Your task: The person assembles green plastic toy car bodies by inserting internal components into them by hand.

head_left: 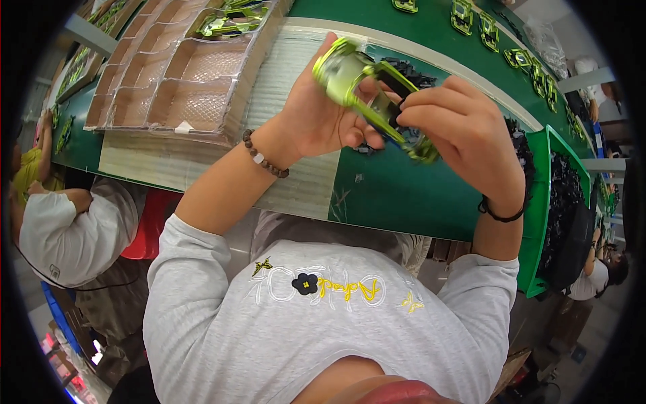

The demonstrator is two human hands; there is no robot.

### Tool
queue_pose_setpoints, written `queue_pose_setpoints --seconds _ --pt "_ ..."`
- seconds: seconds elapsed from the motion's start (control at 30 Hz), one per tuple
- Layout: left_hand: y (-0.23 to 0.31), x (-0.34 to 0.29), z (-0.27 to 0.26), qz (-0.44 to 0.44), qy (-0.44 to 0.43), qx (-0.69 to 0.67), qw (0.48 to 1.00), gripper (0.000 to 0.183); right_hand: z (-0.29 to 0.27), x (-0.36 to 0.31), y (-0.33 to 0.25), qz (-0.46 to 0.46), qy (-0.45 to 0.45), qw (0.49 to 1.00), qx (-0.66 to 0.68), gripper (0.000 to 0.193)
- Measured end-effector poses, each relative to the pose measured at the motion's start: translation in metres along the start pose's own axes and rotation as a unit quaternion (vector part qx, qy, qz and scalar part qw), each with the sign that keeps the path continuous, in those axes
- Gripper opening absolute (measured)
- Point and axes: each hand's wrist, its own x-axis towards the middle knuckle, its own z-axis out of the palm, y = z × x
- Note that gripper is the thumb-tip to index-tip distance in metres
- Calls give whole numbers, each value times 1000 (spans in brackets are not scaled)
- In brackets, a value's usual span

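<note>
A lime-green plastic frame (343,71) with dark inner parts is held up above the table, tilted down to the right. My left hand (311,118) grips its rounded upper end, with the palm turned up and the fingers curled beneath. At the frame's lower right side, my right hand (464,124) is closed in a pinch against the dark strip. Whether a separate small piece sits between those fingertips is hidden. Behind the frame lies a pile of small black plastic parts (410,73), partly covered by my hands.
A divided cardboard tray (192,124) stands at the left, with green frames in a far compartment. A green crate (535,269) of black parts is at my right. More green frames (461,17) lie along the far green surface. Other people (74,222) sit on both sides.
</note>
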Motion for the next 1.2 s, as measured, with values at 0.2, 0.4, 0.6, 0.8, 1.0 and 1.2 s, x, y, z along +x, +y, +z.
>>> queue_pose_setpoints --seconds 0.2,0.4,0.6,0.8,1.0,1.2 --pt "-9 -7 12 48 73 344 935 63 26 3 -1 -8 74 991 -112 22" --pt "-25 2 17 108 203 429 874 54 61 0 -4 -31 175 966 -186 26" --pt "-27 9 18 243 226 460 823 43 67 0 -9 -18 159 959 -233 25" --pt "-28 6 19 274 235 448 818 30 72 -4 0 -14 210 947 -241 25" --pt "-28 3 17 269 244 436 823 21 68 0 -2 -10 194 950 -243 27" --pt "-29 2 14 307 240 492 778 25 75 -1 3 -7 220 954 -202 24"
